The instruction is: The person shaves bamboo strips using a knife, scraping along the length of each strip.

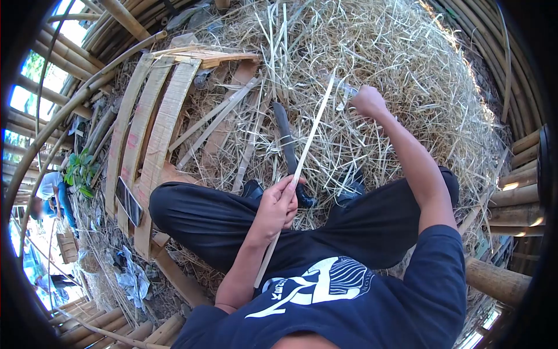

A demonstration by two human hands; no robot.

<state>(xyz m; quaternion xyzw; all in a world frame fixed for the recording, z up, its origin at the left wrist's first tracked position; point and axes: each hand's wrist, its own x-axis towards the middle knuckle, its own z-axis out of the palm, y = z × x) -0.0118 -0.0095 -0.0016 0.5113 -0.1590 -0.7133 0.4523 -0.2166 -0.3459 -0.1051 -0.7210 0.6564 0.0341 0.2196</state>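
Note:
My left hand [278,207] is closed around a long, thin bamboo strip [317,119]. The strip slants from my lap up and away to the right. Beyond its far part, my right hand [369,103] is closed in a fist. A small, shiny, blurred object [347,92] shows at that fist, beside the strip's tip; its kind cannot be made out. Between my legs and the shavings lies a machete [284,134] with a dark blade, its lower end near my left hand.
Bamboo shavings [407,75] cover the ground. To the left stands a slatted wooden pallet [154,125] with a phone [129,201] resting on it. Several flat strips [218,122] lie beside it. Bamboo poles [514,203] line the right side. A person [52,192] is at far left.

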